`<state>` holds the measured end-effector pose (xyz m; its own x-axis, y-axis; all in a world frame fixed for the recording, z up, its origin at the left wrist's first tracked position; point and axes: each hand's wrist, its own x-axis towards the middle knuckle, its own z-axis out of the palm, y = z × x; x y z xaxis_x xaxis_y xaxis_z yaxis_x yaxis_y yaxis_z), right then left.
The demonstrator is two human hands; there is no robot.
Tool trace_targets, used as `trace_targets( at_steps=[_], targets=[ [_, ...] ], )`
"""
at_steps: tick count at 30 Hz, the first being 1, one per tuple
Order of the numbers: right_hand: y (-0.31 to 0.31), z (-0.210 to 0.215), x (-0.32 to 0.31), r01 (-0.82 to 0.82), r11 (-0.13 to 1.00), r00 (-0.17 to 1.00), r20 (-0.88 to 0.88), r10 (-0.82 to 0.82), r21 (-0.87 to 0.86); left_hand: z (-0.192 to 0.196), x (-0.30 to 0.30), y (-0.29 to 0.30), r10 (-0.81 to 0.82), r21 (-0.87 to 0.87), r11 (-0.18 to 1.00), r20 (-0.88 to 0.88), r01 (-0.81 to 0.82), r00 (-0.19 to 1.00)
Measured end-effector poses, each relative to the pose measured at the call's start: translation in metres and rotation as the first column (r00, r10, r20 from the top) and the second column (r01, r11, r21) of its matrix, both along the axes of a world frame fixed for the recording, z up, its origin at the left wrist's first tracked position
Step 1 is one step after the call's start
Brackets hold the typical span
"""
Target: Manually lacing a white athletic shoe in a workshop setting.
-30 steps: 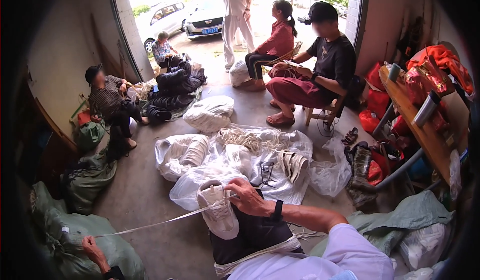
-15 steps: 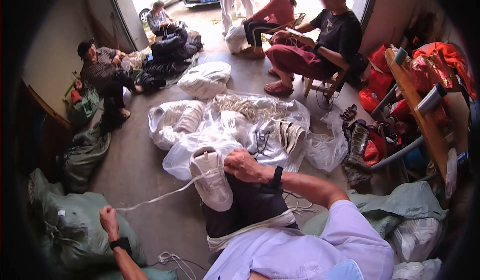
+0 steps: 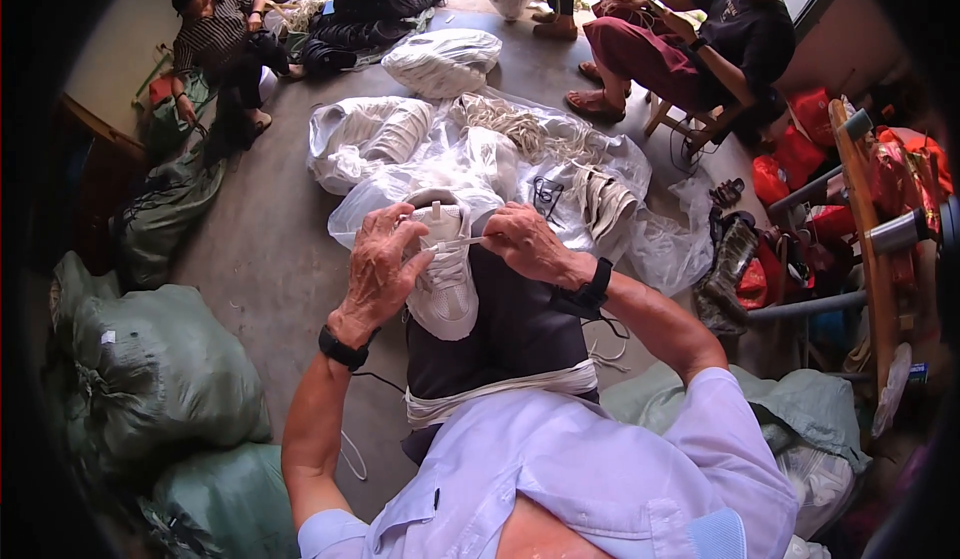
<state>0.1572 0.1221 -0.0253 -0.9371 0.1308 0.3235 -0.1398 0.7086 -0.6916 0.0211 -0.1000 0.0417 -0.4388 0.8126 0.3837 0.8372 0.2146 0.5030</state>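
A white lace-up sneaker (image 3: pixel 445 289) rests on my dark-trousered thighs, its toe toward me. My left hand (image 3: pixel 375 264) is at the sneaker's left side, fingers bent, its thumb by the upper eyelets and closed on the shoelace. My right hand (image 3: pixel 530 246) pinches the pale shoelace (image 3: pixel 458 244) just right of the tongue. The lace runs short and nearly straight across the shoe's opening between the hands. Lower rows are laced over the tongue. My left fingertips are partly hidden. White cords (image 3: pixel 500 387) lie across my lap by the shirt hem.
Ahead, clear plastic sheeting (image 3: pixel 400 194) holds stacked white shoe parts (image 3: pixel 603 204) and bundled laces (image 3: pixel 500 124). Green sacks (image 3: pixel 165 369) stand at my left. A wooden plank (image 3: pixel 862 249) and red bags are at right. One person (image 3: pixel 745 34) sits ahead right, another (image 3: pixel 215 34) far left.
My left hand has come from far left, where it held the lace stretched out, to the sneaker. My right hand stays beside the shoe, now pulling lace. The view has tilted downward.
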Motion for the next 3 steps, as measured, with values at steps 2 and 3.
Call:
trace_targets(
  at_steps=[2,3],
  targets=[
    [0.0076,-0.0017,0.0038,-0.089,0.996,0.991,0.101,0.087,0.009,-0.0018,0.0015,0.0055,-0.059,-0.108,0.993,-0.178,0.04,0.982],
    [0.0087,-0.0036,0.0046,-0.086,0.996,0.991,0.101,0.085,0.005,-0.0012,-0.0001,0.0066,-0.048,-0.106,0.994,-0.173,0.03,0.984]
  ],
)
